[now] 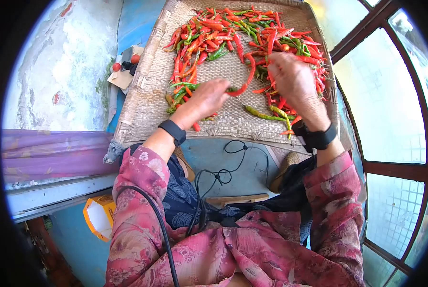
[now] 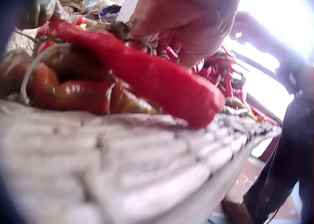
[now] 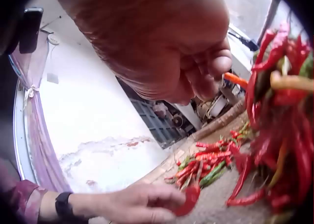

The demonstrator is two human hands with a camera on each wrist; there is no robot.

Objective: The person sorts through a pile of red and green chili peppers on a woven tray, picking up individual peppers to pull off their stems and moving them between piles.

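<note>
Red and green peppers (image 1: 214,36) lie in piles on a woven tray (image 1: 214,71). My left hand (image 1: 206,98) grips one end of a long curved red pepper (image 1: 249,76) over the tray; the right wrist view also shows this hand (image 3: 132,204) with the red pepper (image 3: 189,202) at its fingers. Blurred, my right hand (image 1: 297,86) hangs above the right-hand pile, its fingers curled. From its fingertips in the right wrist view an orange-red pepper (image 3: 236,80) sticks out, seemingly pinched. A large red pepper (image 2: 162,81) lies close below the left hand (image 2: 186,22).
The tray's raised rim (image 1: 139,79) runs along the left, beside small red tomatoes (image 1: 116,67) on a box. Windows (image 1: 391,95) stand at the right. A black cable (image 1: 218,177) lies below the tray, and a yellow box (image 1: 100,217) stands at lower left.
</note>
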